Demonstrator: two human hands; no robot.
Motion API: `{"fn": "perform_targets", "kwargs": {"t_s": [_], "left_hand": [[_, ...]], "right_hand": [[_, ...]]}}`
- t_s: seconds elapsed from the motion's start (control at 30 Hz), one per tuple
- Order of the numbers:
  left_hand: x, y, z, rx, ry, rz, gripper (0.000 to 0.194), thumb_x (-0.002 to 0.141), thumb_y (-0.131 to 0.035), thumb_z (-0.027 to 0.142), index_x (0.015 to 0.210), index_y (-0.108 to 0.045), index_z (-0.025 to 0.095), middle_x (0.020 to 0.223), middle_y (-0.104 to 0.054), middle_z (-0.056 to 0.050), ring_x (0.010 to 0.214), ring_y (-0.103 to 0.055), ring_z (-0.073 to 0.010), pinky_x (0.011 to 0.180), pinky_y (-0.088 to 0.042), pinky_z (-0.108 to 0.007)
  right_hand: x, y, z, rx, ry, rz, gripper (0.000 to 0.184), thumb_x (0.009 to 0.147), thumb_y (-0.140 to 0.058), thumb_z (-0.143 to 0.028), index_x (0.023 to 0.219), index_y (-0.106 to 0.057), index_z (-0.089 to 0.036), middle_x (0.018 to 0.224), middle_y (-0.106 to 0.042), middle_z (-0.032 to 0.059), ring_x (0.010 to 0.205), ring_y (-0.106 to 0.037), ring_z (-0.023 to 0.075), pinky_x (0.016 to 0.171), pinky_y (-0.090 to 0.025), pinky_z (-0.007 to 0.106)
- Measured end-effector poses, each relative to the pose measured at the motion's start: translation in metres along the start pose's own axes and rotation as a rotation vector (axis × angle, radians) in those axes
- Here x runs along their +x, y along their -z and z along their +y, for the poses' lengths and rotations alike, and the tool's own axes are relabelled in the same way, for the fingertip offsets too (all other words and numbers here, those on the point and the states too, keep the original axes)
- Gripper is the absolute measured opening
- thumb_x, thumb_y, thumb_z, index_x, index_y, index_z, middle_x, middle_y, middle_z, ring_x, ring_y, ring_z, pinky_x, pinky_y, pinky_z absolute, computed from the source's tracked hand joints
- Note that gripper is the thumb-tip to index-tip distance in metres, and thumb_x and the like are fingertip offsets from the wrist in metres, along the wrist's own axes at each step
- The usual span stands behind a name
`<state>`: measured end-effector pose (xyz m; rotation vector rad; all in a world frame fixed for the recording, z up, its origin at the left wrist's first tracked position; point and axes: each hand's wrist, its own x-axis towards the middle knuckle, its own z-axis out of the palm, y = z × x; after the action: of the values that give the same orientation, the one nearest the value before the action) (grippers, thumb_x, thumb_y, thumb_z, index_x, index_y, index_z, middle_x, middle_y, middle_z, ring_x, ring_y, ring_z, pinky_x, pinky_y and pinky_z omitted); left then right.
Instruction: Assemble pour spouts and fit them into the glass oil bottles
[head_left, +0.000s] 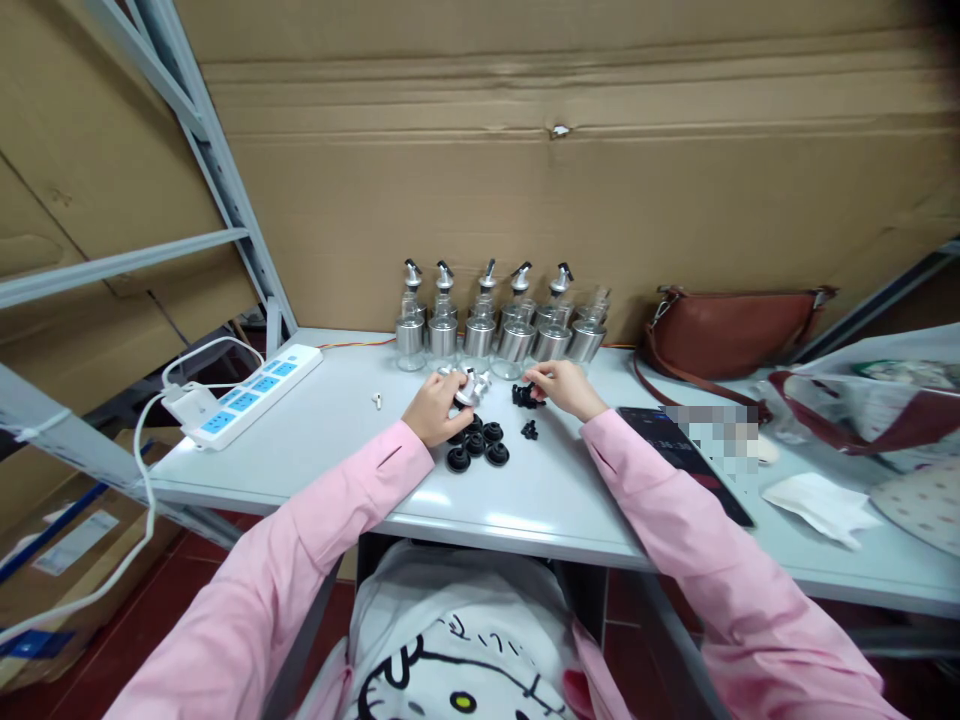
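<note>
My left hand [435,410] has its thumb and fingers closed round a silver pour-spout cap [466,394]. More silver spout caps [484,378] lie just behind it. In front of this hand sit several round black stoppers [475,443]. My right hand [564,388] pinches at the edge of a pile of small black parts [525,397]; whatever is between its fingertips is too small to make out. A smaller cluster of black parts [530,430] rests nearer to me. Behind both hands stand several glass bottles with steel sleeves [480,335], some topped with silver spouts.
On the left of the white table [300,450] lies a power strip [259,395] with a plugged-in charger. A small white earbud [376,400] is near the middle. To the right are a phone [686,465], a brown bag [739,330] and a tissue [817,503]. Cardboard [525,200] backs the table.
</note>
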<state>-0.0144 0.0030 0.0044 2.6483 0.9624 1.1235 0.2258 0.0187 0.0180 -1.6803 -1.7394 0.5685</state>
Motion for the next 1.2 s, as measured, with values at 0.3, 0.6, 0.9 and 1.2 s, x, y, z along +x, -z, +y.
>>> {"fn": "perform_targets", "kwargs": {"t_s": [0.3, 0.6, 0.9, 1.2], "left_hand": [[0.000, -0.004, -0.001, 0.010, -0.029, 0.055, 0.023, 0.070, -0.046, 0.016, 0.093, -0.044, 0.017, 0.086, -0.056, -0.005, 0.074, -0.049, -0.0175, 0.075, -0.039, -0.031], [0.001, 0.005, 0.009, -0.004, -0.060, -0.010, 0.020, 0.064, -0.055, 0.029, 0.079, -0.046, 0.019, 0.074, -0.056, -0.002, 0.069, -0.050, -0.0175, 0.074, -0.038, -0.033], [0.000, -0.002, 0.005, -0.017, -0.140, -0.027, 0.033, 0.080, -0.050, 0.048, 0.066, -0.044, 0.019, 0.064, -0.049, 0.000, 0.065, -0.047, -0.0154, 0.067, -0.036, -0.030], [0.003, -0.001, 0.007, 0.071, -0.175, -0.049, 0.037, 0.086, -0.045, 0.051, 0.069, -0.050, 0.017, 0.069, -0.055, -0.004, 0.071, -0.050, -0.0177, 0.068, -0.036, -0.030]], "right_hand": [[-0.002, 0.004, 0.000, -0.119, 0.036, 0.087, 0.013, 0.078, -0.056, -0.015, 0.068, -0.064, -0.014, 0.050, -0.059, 0.0009, 0.048, -0.057, 0.0153, 0.061, -0.048, 0.030], [-0.037, -0.017, -0.037, -0.147, 0.871, 0.191, 0.025, 0.093, -0.040, -0.029, 0.107, -0.057, -0.018, 0.096, -0.062, 0.0094, 0.082, -0.060, 0.0169, 0.069, -0.047, 0.028], [-0.050, -0.034, -0.042, -0.219, 0.896, 0.080, 0.026, 0.095, -0.034, -0.030, 0.088, -0.055, -0.018, 0.075, -0.063, 0.0047, 0.065, -0.059, 0.0154, 0.058, -0.043, 0.025], [-0.048, -0.034, -0.043, -0.211, 0.896, 0.088, 0.027, 0.096, -0.031, -0.031, 0.087, -0.053, -0.018, 0.075, -0.060, 0.0044, 0.065, -0.056, 0.0155, 0.058, -0.040, 0.024]]}}
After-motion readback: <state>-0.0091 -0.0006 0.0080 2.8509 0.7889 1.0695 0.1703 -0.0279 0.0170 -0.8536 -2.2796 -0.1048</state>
